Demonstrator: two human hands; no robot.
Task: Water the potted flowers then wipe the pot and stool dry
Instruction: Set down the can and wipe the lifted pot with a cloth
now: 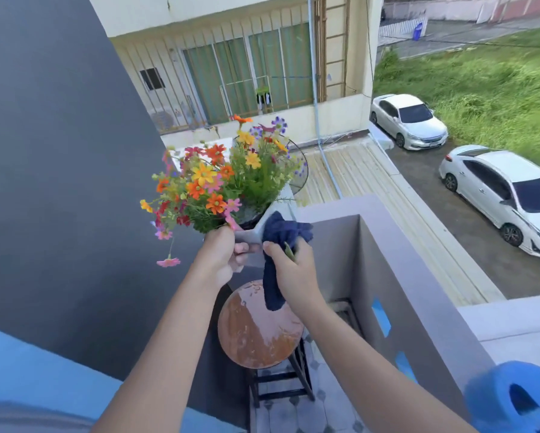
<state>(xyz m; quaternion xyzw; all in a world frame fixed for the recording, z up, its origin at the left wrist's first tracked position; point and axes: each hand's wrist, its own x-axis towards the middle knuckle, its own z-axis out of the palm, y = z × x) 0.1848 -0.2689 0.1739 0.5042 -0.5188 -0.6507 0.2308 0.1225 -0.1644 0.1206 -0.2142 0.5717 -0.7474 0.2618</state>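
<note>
A grey pot (252,237) filled with orange, yellow, pink and purple flowers (218,179) is lifted in the air, tilted away from me. My left hand (221,256) grips the pot's near corner. My right hand (293,270) holds a dark blue cloth (281,235) bunched against the pot's right side, with one end of the cloth hanging down. Directly below stands the round brown wooden stool (256,332), its seat wet with shiny patches.
A grey balcony wall (396,276) runs along the right, and a dark wall (59,182) stands on the left. A blue watering can (512,398) sits at the bottom right on the ledge. Beyond the balcony are a building, rooftops and parked white cars.
</note>
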